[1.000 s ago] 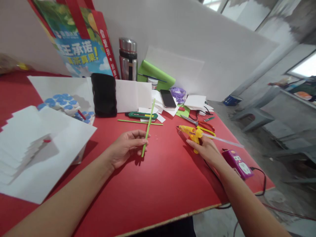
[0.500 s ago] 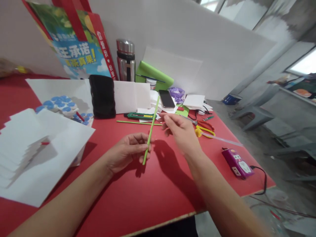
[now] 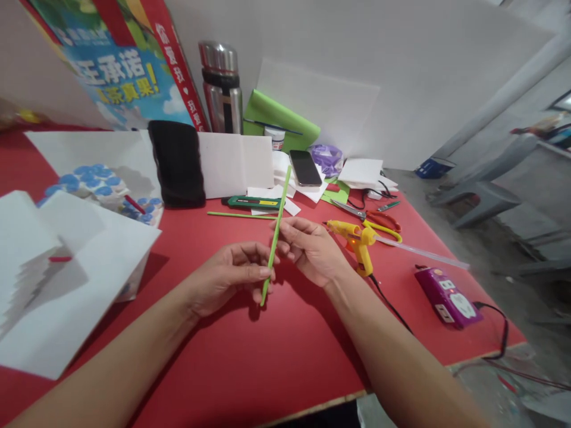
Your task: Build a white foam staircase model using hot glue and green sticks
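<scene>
A thin green stick (image 3: 282, 205) stands tilted in front of me, its upper end leaning away. My left hand (image 3: 236, 270) pinches it near the lower end between thumb and fingers. Higher up, my right hand (image 3: 310, 246) has its thumb and fingertips closed at the stick's right side, around its middle. Beyond both hands, a second thin green stick (image 3: 236, 214) lies flat on the red table (image 3: 250, 368). Just behind that one is a green utility knife (image 3: 254, 203). To the right of my right hand rests a yellow hot glue gun (image 3: 357, 241) with a clear glue stick in its back.
Scissors (image 3: 375, 223) lie behind the glue gun, and a purple box (image 3: 448, 297) with a cord sits right. A phone (image 3: 306, 168), black case (image 3: 176, 163) and steel flask (image 3: 222, 89) are at the back. White paper sheets (image 3: 102, 238) cover the left side.
My right hand has moved down and left onto the green stick, uncovering the glue gun. The left hand keeps its pinch. The whole view has shifted slightly.
</scene>
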The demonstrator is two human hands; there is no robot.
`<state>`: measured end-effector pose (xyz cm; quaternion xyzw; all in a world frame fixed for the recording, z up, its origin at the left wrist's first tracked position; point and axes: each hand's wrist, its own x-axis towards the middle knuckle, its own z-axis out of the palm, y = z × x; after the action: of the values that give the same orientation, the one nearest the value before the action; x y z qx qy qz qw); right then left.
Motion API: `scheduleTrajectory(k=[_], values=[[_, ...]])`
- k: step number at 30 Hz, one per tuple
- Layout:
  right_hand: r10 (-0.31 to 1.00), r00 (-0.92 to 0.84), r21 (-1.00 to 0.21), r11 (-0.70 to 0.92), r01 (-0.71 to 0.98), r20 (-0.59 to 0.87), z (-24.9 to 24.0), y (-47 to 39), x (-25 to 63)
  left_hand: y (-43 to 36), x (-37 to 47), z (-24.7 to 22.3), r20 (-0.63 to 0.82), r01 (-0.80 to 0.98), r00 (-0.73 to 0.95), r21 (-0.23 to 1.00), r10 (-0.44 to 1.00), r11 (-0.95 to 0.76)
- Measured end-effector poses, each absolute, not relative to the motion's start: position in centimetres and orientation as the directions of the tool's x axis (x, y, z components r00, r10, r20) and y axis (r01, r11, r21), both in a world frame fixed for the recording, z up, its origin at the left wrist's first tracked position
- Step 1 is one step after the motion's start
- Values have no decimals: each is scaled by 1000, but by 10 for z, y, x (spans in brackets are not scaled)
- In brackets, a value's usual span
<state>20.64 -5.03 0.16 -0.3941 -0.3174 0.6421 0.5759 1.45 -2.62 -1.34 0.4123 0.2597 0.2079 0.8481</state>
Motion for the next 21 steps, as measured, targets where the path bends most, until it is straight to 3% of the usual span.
scheduleTrajectory(k=[13, 21], values=[[989, -94, -833, -144, -534, -111, -1, -53, 204, -27, 15, -10, -203, -168, 818, 811, 539, 561], [973, -161, -819, -228, -527, -167, -6, -53, 205, -27, 20, -12, -206, -271, 798, 717, 566, 642]])
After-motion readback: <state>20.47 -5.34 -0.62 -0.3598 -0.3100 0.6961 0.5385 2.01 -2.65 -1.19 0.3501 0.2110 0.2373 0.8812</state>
